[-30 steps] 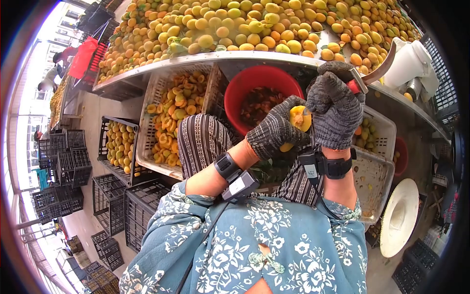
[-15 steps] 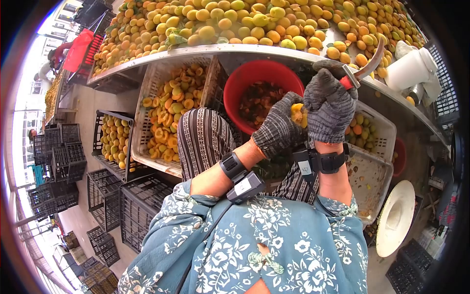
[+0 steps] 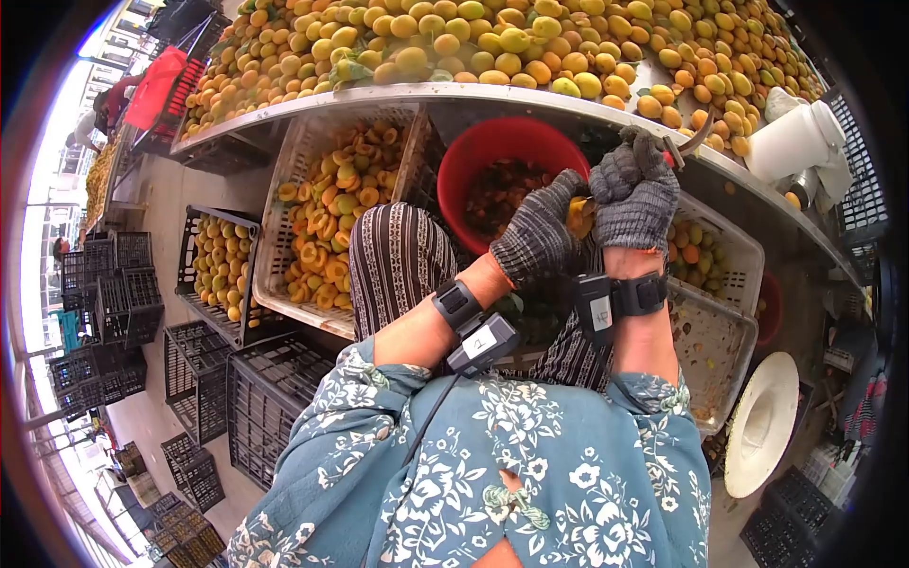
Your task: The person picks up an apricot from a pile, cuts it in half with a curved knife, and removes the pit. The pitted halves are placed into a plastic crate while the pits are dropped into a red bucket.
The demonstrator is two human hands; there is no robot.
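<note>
My left hand (image 3: 538, 227), in a grey knit glove, is closed on a yellow-orange apricot (image 3: 579, 218) beside the right rim of the red basin (image 3: 454, 156). Dark reddish pieces lie inside that basin. Close by on the right, my right hand (image 3: 636, 194), gloved too, is wrapped round the red handle of a curved knife (image 3: 699, 135), its blade pointing up and right. The fingers of both hands nearly meet at the fruit, and the glove partly hides it.
Whole apricots (image 3: 492, 43) cover the metal-edged table. Halved ones fill a crate (image 3: 270, 275) to the left. A white container (image 3: 791, 140), a pale tray (image 3: 724, 331) and a hat (image 3: 762, 426) are at right. Black crates (image 3: 270, 407) stand at lower left.
The right hand has shifted slightly left, and the knife's blade has dropped lower and turned. Less of the apricot shows between the hands.
</note>
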